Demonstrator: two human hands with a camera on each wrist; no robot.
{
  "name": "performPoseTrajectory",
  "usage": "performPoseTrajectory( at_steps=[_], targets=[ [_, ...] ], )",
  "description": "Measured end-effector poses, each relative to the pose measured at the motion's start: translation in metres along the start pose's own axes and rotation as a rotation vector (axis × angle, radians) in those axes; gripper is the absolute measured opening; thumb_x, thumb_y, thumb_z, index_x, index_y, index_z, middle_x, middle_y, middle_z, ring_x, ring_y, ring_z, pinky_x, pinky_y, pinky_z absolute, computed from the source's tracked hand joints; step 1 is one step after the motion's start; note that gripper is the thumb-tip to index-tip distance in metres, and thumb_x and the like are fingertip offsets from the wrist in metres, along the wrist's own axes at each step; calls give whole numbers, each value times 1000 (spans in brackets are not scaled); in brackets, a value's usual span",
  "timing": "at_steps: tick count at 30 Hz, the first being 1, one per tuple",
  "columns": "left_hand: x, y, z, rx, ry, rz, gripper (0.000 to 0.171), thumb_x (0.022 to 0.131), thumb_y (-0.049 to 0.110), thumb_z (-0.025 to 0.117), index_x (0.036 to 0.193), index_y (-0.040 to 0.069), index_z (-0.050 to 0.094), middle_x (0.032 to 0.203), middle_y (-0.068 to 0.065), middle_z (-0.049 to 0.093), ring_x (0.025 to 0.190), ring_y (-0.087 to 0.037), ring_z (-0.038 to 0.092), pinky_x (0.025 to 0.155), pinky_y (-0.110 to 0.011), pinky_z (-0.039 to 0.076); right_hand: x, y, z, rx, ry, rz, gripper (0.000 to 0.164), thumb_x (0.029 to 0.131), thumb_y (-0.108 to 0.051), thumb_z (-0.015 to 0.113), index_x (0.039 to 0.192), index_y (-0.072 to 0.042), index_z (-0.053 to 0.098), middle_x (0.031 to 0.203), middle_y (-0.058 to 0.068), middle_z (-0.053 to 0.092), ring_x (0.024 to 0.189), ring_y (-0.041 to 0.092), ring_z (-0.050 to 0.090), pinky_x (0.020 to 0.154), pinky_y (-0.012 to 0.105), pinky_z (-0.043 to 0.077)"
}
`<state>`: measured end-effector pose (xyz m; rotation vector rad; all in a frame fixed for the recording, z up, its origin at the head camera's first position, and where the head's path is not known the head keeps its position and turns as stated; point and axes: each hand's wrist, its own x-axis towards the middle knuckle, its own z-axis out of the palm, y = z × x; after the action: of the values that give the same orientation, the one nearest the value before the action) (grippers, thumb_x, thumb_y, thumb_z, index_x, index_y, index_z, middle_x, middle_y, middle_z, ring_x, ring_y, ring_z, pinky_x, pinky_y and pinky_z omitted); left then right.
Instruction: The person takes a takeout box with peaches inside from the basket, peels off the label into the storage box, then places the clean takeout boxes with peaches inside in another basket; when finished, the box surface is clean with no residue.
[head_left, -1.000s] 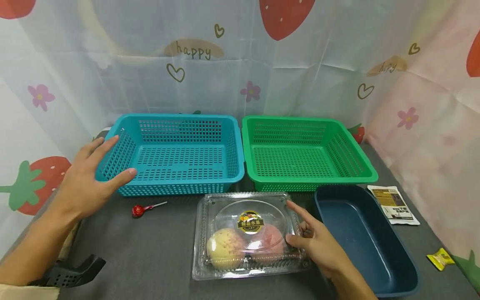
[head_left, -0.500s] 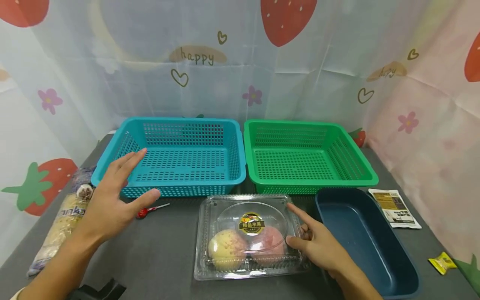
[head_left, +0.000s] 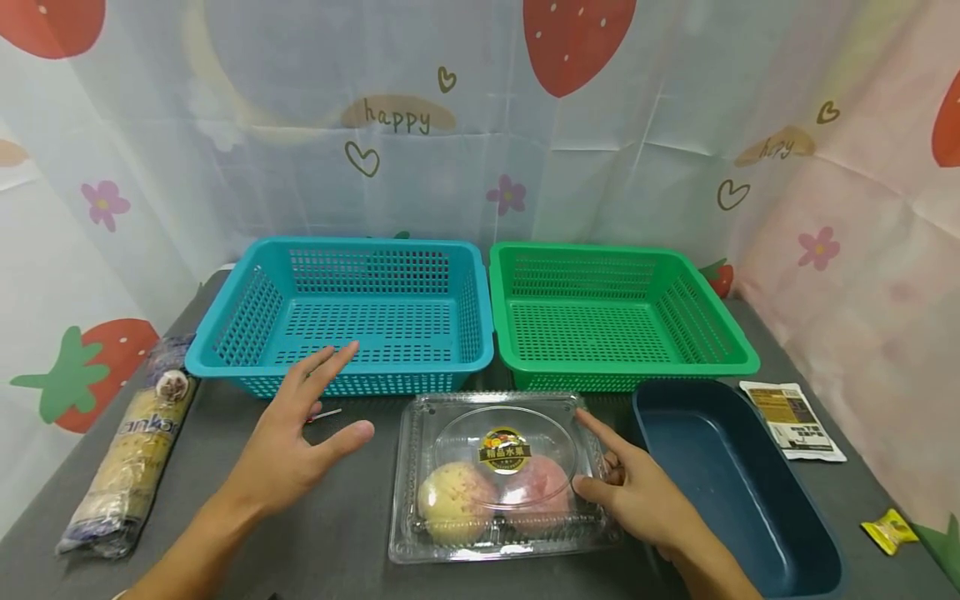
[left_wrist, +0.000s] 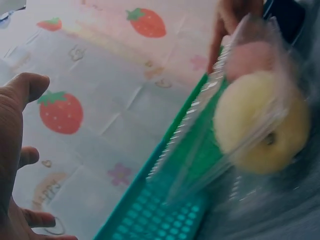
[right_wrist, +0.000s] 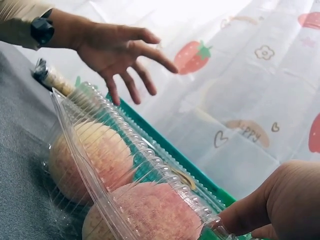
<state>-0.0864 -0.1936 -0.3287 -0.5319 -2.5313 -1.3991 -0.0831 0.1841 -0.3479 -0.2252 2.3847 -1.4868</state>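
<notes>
A clear plastic fruit box [head_left: 420,425] with a round black-and-gold label sits on the table, lid down. Inside it lie a yellow round fruit [head_left: 456,500] and a pink round fruit [head_left: 542,492]. My right hand [head_left: 637,487] grips the box's right side, thumb on the lid and index finger along the upper right corner. To the left of the box, my left hand [head_left: 288,450] hovers with spread fingers, holding nothing. Behind it a lollipop [head_left: 327,414] is mostly hidden; only its stick shows.
Behind the box stand a blue basket [head_left: 480,287] and a green basket [head_left: 622,369]. A dark blue tub [head_left: 720,467] is at the right, beside a white-and-brown packet [head_left: 795,421] and a small yellow candy [head_left: 889,532]. A long wrapped package [head_left: 135,450] lies at the left.
My left hand has moved right and toward me, from the blue basket's left side toward the box, now covering most of the lollipop. The wrapped package has come into view. The right hand stays put.
</notes>
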Motion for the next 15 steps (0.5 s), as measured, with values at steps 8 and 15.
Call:
performPoseTrajectory(
  at_steps=[8,15],
  targets=[
    [-6,-4,27,-86,-95,-94,69,93,28,65,152,31,30,155,-17,14,134,-46,27,88,-64,43,-2,-1,1,29,-3,18,78,91,-13,68,155,-23,24,66,1,27,46,10,25,43,23,31],
    [-8,-13,49,-70,-154,-160,67,92,38,65,151,35,33,154,-20,16,133,-50,26,87,-60,46,-2,-2,3,33,5,32,77,91,-12,67,155,-25,24,65,-1,25,45,9,25,42,23,31]
  ],
)
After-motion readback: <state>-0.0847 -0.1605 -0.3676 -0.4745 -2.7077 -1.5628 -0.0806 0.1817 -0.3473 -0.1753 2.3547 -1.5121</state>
